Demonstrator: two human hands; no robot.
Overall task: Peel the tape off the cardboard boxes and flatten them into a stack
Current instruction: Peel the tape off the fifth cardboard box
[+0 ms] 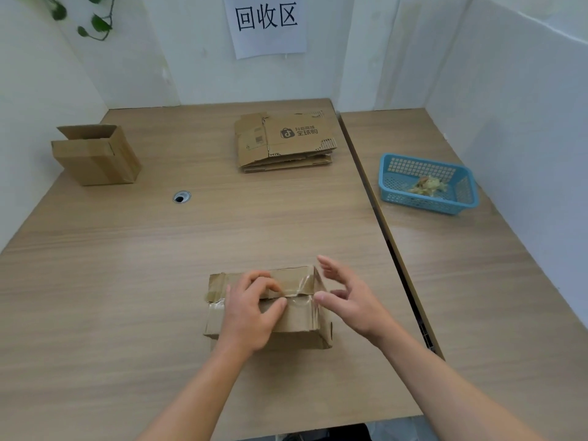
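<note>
A small taped cardboard box (pixel 299 323) sits on the table near me, with clear tape (pixel 300 289) wrinkled along its top seam. My left hand (pixel 251 310) lies on the box top, its fingers curled at the seam and pinching the tape. My right hand (pixel 346 297) hovers just right of the box with fingers spread, holding nothing. A stack of flattened boxes (pixel 286 141) lies at the back centre. An upright cardboard box with an open flap (pixel 95 157) stands at the back left.
A blue plastic basket (pixel 426 186) with crumpled tape inside sits on the right table. A narrow gap (pixel 381 218) runs between the two tables. A cable hole (pixel 181 197) is in the left table. White partition walls enclose three sides.
</note>
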